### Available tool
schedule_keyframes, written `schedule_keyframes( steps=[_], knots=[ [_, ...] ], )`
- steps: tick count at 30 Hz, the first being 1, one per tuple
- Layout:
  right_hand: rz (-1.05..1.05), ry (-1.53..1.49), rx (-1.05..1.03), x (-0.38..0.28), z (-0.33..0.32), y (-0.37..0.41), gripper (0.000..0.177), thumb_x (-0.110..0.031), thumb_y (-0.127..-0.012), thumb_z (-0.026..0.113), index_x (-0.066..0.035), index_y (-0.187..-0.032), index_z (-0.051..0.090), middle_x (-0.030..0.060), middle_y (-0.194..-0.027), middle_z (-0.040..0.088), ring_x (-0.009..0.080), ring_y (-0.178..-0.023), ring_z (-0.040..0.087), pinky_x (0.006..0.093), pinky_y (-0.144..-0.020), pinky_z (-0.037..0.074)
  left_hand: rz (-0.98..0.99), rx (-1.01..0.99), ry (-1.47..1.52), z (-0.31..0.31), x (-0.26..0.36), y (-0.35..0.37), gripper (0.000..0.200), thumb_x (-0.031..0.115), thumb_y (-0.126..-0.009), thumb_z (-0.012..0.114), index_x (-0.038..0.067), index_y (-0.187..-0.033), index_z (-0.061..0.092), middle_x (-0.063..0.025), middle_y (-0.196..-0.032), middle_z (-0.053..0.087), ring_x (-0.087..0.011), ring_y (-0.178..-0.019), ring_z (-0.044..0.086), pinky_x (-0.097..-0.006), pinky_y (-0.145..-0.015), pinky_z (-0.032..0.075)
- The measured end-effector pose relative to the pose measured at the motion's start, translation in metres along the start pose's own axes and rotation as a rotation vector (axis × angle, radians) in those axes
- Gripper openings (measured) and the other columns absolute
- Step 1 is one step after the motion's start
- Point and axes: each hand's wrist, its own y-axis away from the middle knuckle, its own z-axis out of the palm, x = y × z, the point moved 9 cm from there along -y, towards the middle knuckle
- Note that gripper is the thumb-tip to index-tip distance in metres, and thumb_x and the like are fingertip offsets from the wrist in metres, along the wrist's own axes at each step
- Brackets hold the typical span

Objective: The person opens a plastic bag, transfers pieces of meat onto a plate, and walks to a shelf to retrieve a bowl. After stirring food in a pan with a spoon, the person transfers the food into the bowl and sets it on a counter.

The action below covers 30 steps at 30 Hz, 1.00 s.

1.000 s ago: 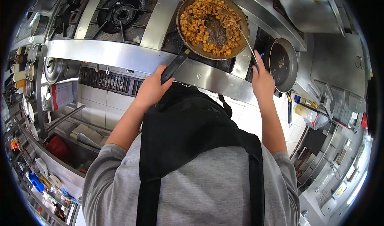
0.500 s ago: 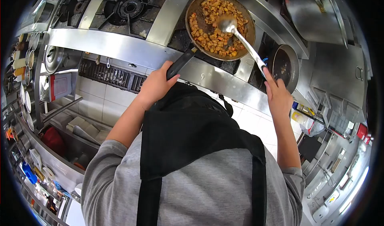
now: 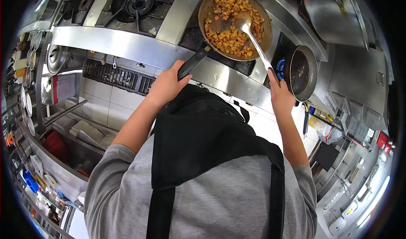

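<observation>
My left hand (image 3: 169,83) is closed around the black handle of a frying pan (image 3: 204,7) on the stove. Diced, browned food (image 3: 231,42) covers much of the pan's base, with a darker bare patch at the left of centre. My right hand (image 3: 281,96) grips the lower end of a long metal serving spoon (image 3: 257,46). The spoon slants up and left into the pan, its bowl resting among the pieces and partly hidden by them.
To the right, a second frying pan (image 3: 311,70) with a few scraps sits beside a lit blue flame (image 3: 280,68). An unlit burner (image 3: 139,5) lies to the left. The steel stove edge (image 3: 127,46) runs in front of me. A large steel pot (image 3: 332,21) stands at the upper right.
My right hand has moved left and slightly down with the spoon. Food in the pan has shifted, and the main pan sits slightly right and higher. The blue flame shows more.
</observation>
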Motion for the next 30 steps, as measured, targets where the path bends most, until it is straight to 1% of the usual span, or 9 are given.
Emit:
schedule_keyframes(
  steps=[1, 5, 8, 12, 16, 20, 22, 26, 30],
  knots=[
    [-0.014, -0.012, -0.001, -0.007, 0.014, -0.004, 0.065, -0.006, -0.085, 0.056, -0.04, -0.14, 0.046, 0.0031, -0.078, 0.049, 0.022, -0.046, 0.054, 0.036, -0.042, 0.047, 0.004, 0.001, -0.002, -0.001, 0.001, 0.0, 0.043, 0.029, -0.09, 0.065, 0.007, -0.123, 0.05, -0.0275, -0.088, 0.066, -0.0466, -0.085, 0.064, -0.0473, -0.072, 0.05],
    [-0.104, -0.09, -0.086, -0.049, 0.022, 0.001, 0.07, -0.005, -0.083, 0.054, -0.045, -0.14, 0.044, 0.0048, -0.079, 0.048, 0.0244, -0.047, 0.055, 0.0391, -0.044, 0.049, 0.013, 0.01, -0.009, 0.0, 0.001, 0.0, 0.042, 0.03, -0.09, 0.064, 0.007, -0.123, 0.05, -0.0272, -0.087, 0.066, -0.0466, -0.084, 0.064, -0.0474, -0.072, 0.05],
    [-0.199, -0.126, -0.103, -0.027, 0.018, 0.021, 0.071, -0.004, -0.083, 0.054, -0.044, -0.14, 0.044, 0.0043, -0.075, 0.045, 0.023, -0.046, 0.053, 0.0371, -0.043, 0.048, 0.02, 0.015, -0.015, -0.001, 0.001, 0.0, 0.042, 0.03, -0.09, 0.064, 0.007, -0.123, 0.05, -0.027, -0.086, 0.066, -0.0464, -0.085, 0.064, -0.0473, -0.071, 0.05],
    [-0.089, 0.006, -0.098, -0.015, 0.019, 0.011, 0.071, -0.003, -0.083, 0.053, -0.043, -0.141, 0.043, 0.0043, -0.074, 0.044, 0.0213, -0.045, 0.052, 0.035, -0.044, 0.048, 0.01, -0.001, -0.004, 0.0, 0.001, 0.0, 0.042, 0.031, -0.09, 0.063, 0.006, -0.121, 0.049, -0.0263, -0.09, 0.066, -0.0464, -0.087, 0.062, -0.0512, -0.075, 0.049],
    [-0.193, -0.078, -0.1, -0.047, 0.024, 0.013, 0.07, -0.003, -0.084, 0.053, -0.041, -0.142, 0.043, 0.0042, -0.075, 0.045, 0.0209, -0.044, 0.051, 0.0336, -0.043, 0.046, 0.02, 0.006, -0.014, 0.0, 0.0, 0.0, 0.042, 0.031, -0.089, 0.063, 0.006, -0.121, 0.049, -0.0265, -0.09, 0.066, -0.0463, -0.088, 0.062, -0.0511, -0.075, 0.049],
    [-0.224, -0.011, -0.173, -0.022, 0.029, 0.026, 0.071, -0.003, -0.084, 0.052, -0.041, -0.142, 0.042, 0.0048, -0.075, 0.046, 0.0219, -0.046, 0.053, 0.035, -0.043, 0.047, 0.035, 0.023, -0.001, 0.0, -0.002, 0.0, 0.042, 0.031, -0.089, 0.063, 0.006, -0.121, 0.05, -0.0267, -0.091, 0.066, -0.0462, -0.088, 0.063, -0.0506, -0.075, 0.049],
    [-0.06, -0.041, -0.207, -0.012, 0.03, 0.014, 0.072, -0.003, -0.084, 0.053, -0.041, -0.144, 0.04, 0.0049, -0.076, 0.049, 0.022, -0.048, 0.055, 0.0356, -0.043, 0.048, 0.032, 0.014, 0.004, 0.0, 0.0, 0.001, 0.042, 0.031, -0.089, 0.063, 0.006, -0.121, 0.05, -0.0266, -0.091, 0.066, -0.0461, -0.088, 0.063, -0.0503, -0.075, 0.049],
    [-0.219, -0.076, -0.225, -0.052, 0.032, 0.015, 0.076, -0.001, -0.084, 0.052, -0.042, -0.146, 0.036, 0.0062, -0.08, 0.052, 0.0234, -0.048, 0.056, 0.0356, -0.045, 0.05, -0.005, -0.016, -0.004, 0.0, 0.001, 0.001, 0.042, 0.031, -0.09, 0.063, 0.007, -0.121, 0.05, -0.0258, -0.09, 0.066, -0.0458, -0.087, 0.063, -0.0496, -0.074, 0.049],
    [-0.137, -0.011, -0.292, -0.021, 0.036, 0.014, 0.077, -0.001, -0.085, 0.05, -0.043, -0.147, 0.031, 0.0079, -0.082, 0.053, 0.0258, -0.05, 0.058, 0.0378, -0.046, 0.051, -0.001, 0.004, -0.014, -0.002, 0.003, 0.002, 0.041, 0.031, -0.089, 0.063, 0.007, -0.12, 0.05, -0.0252, -0.089, 0.066, -0.0458, -0.086, 0.063, -0.0493, -0.074, 0.05]
  ],
)
